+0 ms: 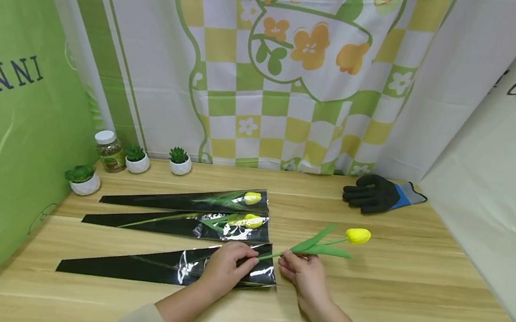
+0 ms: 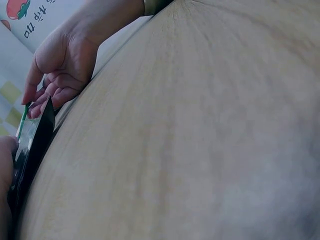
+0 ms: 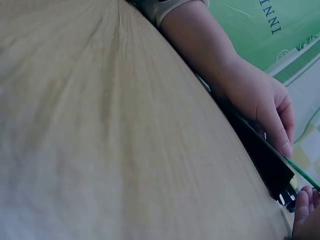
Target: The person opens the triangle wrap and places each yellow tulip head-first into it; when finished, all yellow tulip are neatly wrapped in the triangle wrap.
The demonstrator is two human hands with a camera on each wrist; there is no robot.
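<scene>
My right hand [image 1: 304, 277] pinches the stem of a yellow tulip [image 1: 358, 236] with green leaves, its bloom pointing right. At the mouth of the nearest black flower sleeve [image 1: 129, 267], with its clear front, my left hand [image 1: 228, 265] has thumb and fingertips together where the stem's lower end meets them. How far the stem lies inside the sleeve is hidden by those fingers. The left wrist view shows the right hand [image 2: 67, 75] on the green stem [image 2: 23, 120]; in the right wrist view the left hand [image 3: 265, 107] is above the black sleeve [image 3: 257, 155].
Behind lie a middle sleeve [image 1: 135, 219] and a far sleeve [image 1: 151, 200], each with a yellow tulip inside. A black work glove [image 1: 372, 195] lies at the back right. Small potted succulents [image 1: 180, 162] and a white-lidded jar [image 1: 112, 153] stand at the back left.
</scene>
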